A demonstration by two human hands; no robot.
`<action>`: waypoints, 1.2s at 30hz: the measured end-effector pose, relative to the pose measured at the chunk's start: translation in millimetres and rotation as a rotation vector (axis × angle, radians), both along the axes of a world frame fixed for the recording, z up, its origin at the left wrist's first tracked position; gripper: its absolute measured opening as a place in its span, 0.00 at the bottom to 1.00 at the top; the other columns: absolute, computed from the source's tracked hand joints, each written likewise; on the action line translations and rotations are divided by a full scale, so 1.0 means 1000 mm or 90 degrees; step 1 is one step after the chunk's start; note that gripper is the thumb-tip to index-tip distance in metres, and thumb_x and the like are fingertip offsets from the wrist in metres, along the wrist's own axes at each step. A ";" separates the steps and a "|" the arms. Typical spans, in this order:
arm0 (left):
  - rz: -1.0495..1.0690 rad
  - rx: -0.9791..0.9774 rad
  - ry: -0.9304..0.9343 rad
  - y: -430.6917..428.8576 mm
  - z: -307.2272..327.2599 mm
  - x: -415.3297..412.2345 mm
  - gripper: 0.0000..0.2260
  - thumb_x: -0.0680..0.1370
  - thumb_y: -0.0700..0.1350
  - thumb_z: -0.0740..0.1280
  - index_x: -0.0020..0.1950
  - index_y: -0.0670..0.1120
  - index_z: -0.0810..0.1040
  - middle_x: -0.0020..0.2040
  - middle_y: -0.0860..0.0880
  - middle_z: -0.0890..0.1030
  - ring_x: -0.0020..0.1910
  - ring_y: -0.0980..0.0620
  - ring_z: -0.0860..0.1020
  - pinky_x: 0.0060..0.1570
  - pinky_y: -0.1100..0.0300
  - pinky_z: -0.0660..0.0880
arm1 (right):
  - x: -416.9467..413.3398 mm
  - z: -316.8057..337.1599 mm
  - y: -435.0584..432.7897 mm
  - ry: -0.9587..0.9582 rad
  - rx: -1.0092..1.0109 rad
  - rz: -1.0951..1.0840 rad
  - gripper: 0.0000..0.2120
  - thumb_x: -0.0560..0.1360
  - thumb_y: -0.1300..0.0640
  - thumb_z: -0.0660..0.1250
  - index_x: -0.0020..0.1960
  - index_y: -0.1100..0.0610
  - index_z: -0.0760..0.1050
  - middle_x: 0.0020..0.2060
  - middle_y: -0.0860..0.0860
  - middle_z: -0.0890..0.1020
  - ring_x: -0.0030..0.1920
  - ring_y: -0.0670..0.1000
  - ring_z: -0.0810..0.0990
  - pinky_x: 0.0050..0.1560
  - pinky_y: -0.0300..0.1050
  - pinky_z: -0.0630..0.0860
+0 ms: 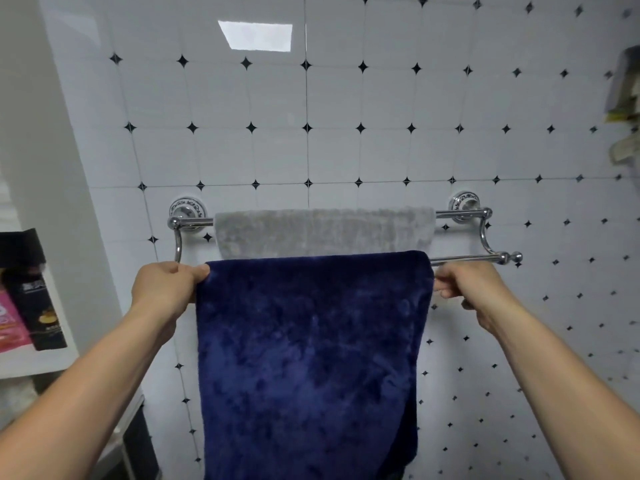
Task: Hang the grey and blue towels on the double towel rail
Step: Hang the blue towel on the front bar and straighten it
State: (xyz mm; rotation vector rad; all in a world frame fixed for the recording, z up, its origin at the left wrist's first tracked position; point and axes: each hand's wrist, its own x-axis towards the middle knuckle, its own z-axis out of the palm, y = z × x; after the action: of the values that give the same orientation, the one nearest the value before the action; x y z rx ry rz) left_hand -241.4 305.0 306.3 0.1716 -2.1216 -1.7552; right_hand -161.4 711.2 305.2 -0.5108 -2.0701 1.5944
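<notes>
Nearest, left grip (166,289) at nine o'clock and right grip (474,292) at three each pinch an edge of the plush navy-blue towel (311,341) draped over the chrome double rail (464,260), fluffy grey towel (322,230) hung behind; seemingly only straightening remains.

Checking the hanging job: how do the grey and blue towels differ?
The grey towel hangs on the back bar, by the wall; the blue towel on the front bar. Nothing touches the grey towel; left hand and right hand grip the blue towel's top edges. Both are spread flat.
</notes>
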 end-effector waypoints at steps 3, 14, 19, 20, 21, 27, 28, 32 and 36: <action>0.024 -0.032 0.002 0.002 0.002 0.000 0.13 0.68 0.51 0.75 0.37 0.43 0.80 0.36 0.42 0.84 0.33 0.45 0.78 0.37 0.54 0.71 | -0.006 0.007 -0.008 0.023 0.079 0.019 0.10 0.71 0.56 0.73 0.37 0.63 0.79 0.30 0.53 0.84 0.25 0.45 0.75 0.21 0.31 0.65; 0.071 -0.249 0.037 0.009 0.019 -0.002 0.15 0.75 0.46 0.69 0.39 0.34 0.76 0.34 0.38 0.79 0.34 0.42 0.77 0.41 0.44 0.79 | -0.023 0.036 0.003 -0.008 -0.097 0.064 0.13 0.67 0.71 0.64 0.31 0.56 0.68 0.22 0.51 0.67 0.21 0.46 0.61 0.21 0.35 0.55; 0.048 -0.295 0.027 0.011 0.010 0.002 0.15 0.75 0.47 0.70 0.40 0.34 0.77 0.40 0.34 0.83 0.42 0.37 0.82 0.47 0.43 0.80 | -0.030 0.050 0.013 -0.103 0.112 0.035 0.06 0.71 0.62 0.70 0.37 0.59 0.74 0.26 0.52 0.73 0.26 0.50 0.66 0.26 0.37 0.60; 0.042 -0.301 0.019 0.011 0.006 0.003 0.15 0.76 0.48 0.70 0.40 0.35 0.78 0.39 0.36 0.83 0.42 0.39 0.81 0.49 0.45 0.79 | -0.031 0.051 0.016 -0.144 0.189 0.030 0.06 0.71 0.57 0.71 0.40 0.59 0.76 0.31 0.54 0.74 0.31 0.52 0.68 0.30 0.41 0.62; 0.035 -0.300 0.012 0.011 0.003 0.004 0.14 0.76 0.47 0.70 0.40 0.35 0.78 0.37 0.38 0.82 0.41 0.41 0.80 0.48 0.49 0.77 | -0.032 0.052 0.019 -0.179 0.253 0.028 0.10 0.71 0.53 0.72 0.43 0.59 0.76 0.34 0.55 0.74 0.34 0.53 0.68 0.33 0.45 0.63; -0.001 -0.248 -0.002 0.007 -0.004 0.003 0.13 0.76 0.44 0.71 0.45 0.32 0.78 0.35 0.42 0.78 0.34 0.47 0.74 0.34 0.59 0.69 | -0.029 0.050 0.010 -0.138 0.302 0.061 0.11 0.76 0.49 0.68 0.45 0.57 0.79 0.34 0.52 0.77 0.32 0.52 0.70 0.30 0.41 0.60; -0.012 -0.230 0.000 0.006 -0.005 0.004 0.12 0.76 0.43 0.71 0.45 0.32 0.78 0.33 0.43 0.78 0.32 0.48 0.75 0.32 0.61 0.69 | -0.028 0.047 0.008 -0.119 0.289 0.082 0.09 0.77 0.51 0.67 0.46 0.57 0.80 0.38 0.51 0.80 0.36 0.51 0.74 0.30 0.42 0.61; -0.032 -0.129 0.032 0.010 -0.006 0.007 0.09 0.75 0.44 0.72 0.46 0.38 0.79 0.33 0.44 0.80 0.24 0.58 0.78 0.24 0.69 0.70 | -0.024 0.043 0.006 -0.072 0.238 0.098 0.06 0.76 0.57 0.69 0.41 0.58 0.78 0.36 0.52 0.80 0.33 0.49 0.74 0.30 0.41 0.63; -0.002 -0.099 0.025 0.016 -0.002 0.006 0.16 0.70 0.54 0.76 0.37 0.42 0.79 0.32 0.45 0.80 0.30 0.48 0.76 0.40 0.56 0.74 | -0.025 0.039 0.006 -0.025 0.049 0.139 0.06 0.72 0.68 0.69 0.39 0.62 0.75 0.33 0.54 0.75 0.28 0.49 0.66 0.22 0.36 0.60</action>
State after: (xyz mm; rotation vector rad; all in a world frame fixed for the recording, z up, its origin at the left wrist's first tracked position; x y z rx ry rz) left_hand -235.1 321.2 304.7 0.0907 -2.2189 -1.5747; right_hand -186.2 717.6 344.4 -0.2989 -2.2724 1.6277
